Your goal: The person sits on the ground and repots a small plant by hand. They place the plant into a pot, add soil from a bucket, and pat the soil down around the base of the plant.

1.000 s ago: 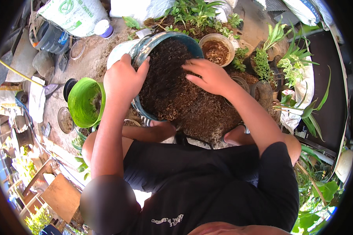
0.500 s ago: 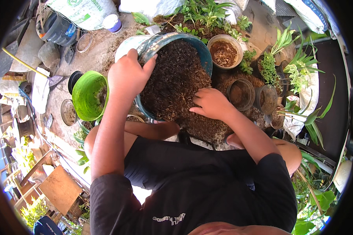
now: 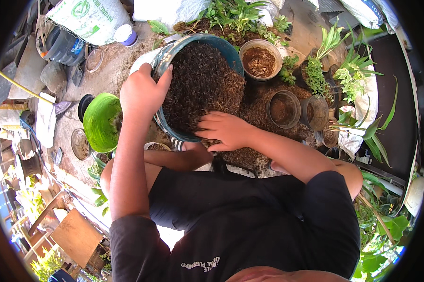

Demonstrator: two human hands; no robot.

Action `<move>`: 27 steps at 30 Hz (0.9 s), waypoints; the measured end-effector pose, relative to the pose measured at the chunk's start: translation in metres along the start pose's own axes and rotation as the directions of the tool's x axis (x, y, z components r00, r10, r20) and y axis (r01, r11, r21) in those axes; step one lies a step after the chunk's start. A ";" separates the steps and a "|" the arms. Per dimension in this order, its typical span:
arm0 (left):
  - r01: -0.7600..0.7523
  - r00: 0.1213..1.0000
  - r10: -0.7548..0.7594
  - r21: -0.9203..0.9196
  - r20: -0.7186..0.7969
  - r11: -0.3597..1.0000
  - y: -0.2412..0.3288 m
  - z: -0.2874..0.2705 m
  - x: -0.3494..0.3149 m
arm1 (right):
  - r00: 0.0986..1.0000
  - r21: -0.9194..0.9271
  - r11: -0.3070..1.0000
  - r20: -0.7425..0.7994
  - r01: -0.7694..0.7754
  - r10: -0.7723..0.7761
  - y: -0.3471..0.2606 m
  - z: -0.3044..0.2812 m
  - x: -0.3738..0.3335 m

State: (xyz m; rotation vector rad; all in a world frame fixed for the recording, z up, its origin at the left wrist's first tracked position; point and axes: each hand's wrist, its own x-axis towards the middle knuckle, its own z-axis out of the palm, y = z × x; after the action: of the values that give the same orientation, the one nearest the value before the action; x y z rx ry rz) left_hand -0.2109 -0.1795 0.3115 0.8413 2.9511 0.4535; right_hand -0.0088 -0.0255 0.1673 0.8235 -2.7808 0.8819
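Observation:
A teal bucket (image 3: pixel 231 52) lies tipped on its side in front of me, its mouth toward me. Dark brown, fibrous potting soil (image 3: pixel 200 84) fills much of it and spills over the lower right rim onto the ground. My left hand (image 3: pixel 144 89) is closed round the bucket's left rim, thumb on the inside. At the lower edge of the mouth, my right hand (image 3: pixel 225 130) rests against the soil with its fingers stretched out and slightly apart, holding nothing that I can see.
To the left stands a bright green pot (image 3: pixel 100 123). Beyond the bucket's right side is a round pot with brown soil (image 3: pixel 260 61). Small dark plastic pots (image 3: pixel 284 109) stand on the right, near potted plants (image 3: pixel 318 75). Loose greenery (image 3: pixel 235 19) lies at the back.
My right hand has moved left, from the spilled soil to the bucket's lower rim, with its fingers now more stretched out. My left hand keeps its hold. The whole view has shifted slightly.

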 end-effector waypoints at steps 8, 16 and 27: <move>0.077 0.996 -0.078 -0.015 -0.040 0.997 -0.010 0.000 0.006 | 0.939 -0.126 0.941 0.108 -0.314 0.328 0.034 -0.079 -0.052; 0.070 0.996 -0.069 0.010 -0.053 0.997 -0.003 0.003 0.015 | 0.580 0.000 0.583 -0.113 -0.812 0.807 0.051 0.008 0.056; 0.076 0.997 -0.076 0.034 -0.006 0.997 -0.003 0.000 0.006 | 0.972 -0.059 0.971 0.040 -0.230 0.233 0.028 -0.037 -0.046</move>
State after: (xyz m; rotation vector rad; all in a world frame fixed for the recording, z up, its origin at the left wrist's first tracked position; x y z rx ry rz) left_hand -0.2175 -0.1786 0.3111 0.7287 2.9904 0.4030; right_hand 0.0137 0.0356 0.1718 0.5244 -2.9718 0.8245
